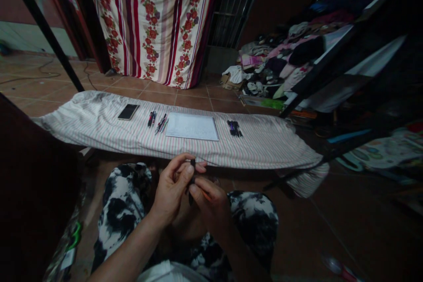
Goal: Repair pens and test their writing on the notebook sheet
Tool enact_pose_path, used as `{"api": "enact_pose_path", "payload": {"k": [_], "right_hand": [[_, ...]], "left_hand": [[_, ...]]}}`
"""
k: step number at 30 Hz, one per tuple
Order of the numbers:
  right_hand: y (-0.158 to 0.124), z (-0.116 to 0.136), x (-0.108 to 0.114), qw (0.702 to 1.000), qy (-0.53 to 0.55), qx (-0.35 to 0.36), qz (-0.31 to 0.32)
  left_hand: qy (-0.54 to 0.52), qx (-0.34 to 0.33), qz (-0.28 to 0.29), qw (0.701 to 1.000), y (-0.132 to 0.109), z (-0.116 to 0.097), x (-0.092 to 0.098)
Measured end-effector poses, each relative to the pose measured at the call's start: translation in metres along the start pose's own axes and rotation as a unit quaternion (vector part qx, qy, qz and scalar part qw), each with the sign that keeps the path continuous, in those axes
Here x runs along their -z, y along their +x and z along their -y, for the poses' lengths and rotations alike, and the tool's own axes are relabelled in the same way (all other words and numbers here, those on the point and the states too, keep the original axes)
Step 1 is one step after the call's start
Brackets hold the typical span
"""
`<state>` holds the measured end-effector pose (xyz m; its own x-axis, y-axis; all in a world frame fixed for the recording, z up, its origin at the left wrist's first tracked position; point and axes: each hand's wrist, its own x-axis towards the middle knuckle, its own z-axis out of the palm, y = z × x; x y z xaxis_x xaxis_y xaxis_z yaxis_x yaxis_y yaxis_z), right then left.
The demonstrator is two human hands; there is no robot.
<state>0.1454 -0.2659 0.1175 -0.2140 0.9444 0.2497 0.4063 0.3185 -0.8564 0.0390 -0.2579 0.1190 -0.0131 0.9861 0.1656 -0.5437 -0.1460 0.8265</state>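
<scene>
Over my lap, both hands are together around a slim black pen (193,164), which stands nearly upright. My left hand (172,185) pinches its upper part between thumb and fingers. Lower down, my right hand (213,202) has its thumb and fingertips closed on the same pen. A thin orange thing shows at the right hand's fingers, too small to name. On the striped cloth (257,150) just ahead lie a spiral notebook (191,126), several pens (161,123) to its left, and another row of dark pens (234,128) to its right.
A phone (128,112) lies on the cloth's left part. Dark metal bars (49,31) slant past both ends of the cloth-covered surface. Behind it hangs a floral curtain (152,26); a heap of clothes (277,57) is at the back right. Green-handled scissors (75,235) are at lower left.
</scene>
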Motion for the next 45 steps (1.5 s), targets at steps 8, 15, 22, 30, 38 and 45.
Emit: {"api": "enact_pose_path", "payload": {"k": [8,15,22,30,38,45], "right_hand": [[-0.002,0.002,0.002,1.000,-0.001,-0.016,-0.013],[-0.001,0.004,0.000,1.000,0.003,-0.024,-0.015],[-0.003,-0.004,-0.006,0.998,-0.017,-0.019,-0.051],[0.006,-0.015,-0.007,0.992,0.085,-0.084,-0.038],[0.007,-0.051,0.000,0.882,0.389,-0.236,-0.121],[0.018,-0.045,0.009,0.804,0.508,-0.259,-0.170]], "left_hand": [[-0.025,0.025,0.067,0.997,-0.002,0.000,0.002],[-0.001,0.008,0.075,0.997,-0.001,0.000,0.007],[0.014,-0.003,0.069,0.998,-0.002,0.001,0.004],[-0.018,0.012,0.043,0.999,0.011,-0.004,0.005],[-0.032,0.004,0.016,0.999,0.024,-0.009,0.021],[-0.015,0.008,0.020,1.000,0.021,-0.004,0.023]]}}
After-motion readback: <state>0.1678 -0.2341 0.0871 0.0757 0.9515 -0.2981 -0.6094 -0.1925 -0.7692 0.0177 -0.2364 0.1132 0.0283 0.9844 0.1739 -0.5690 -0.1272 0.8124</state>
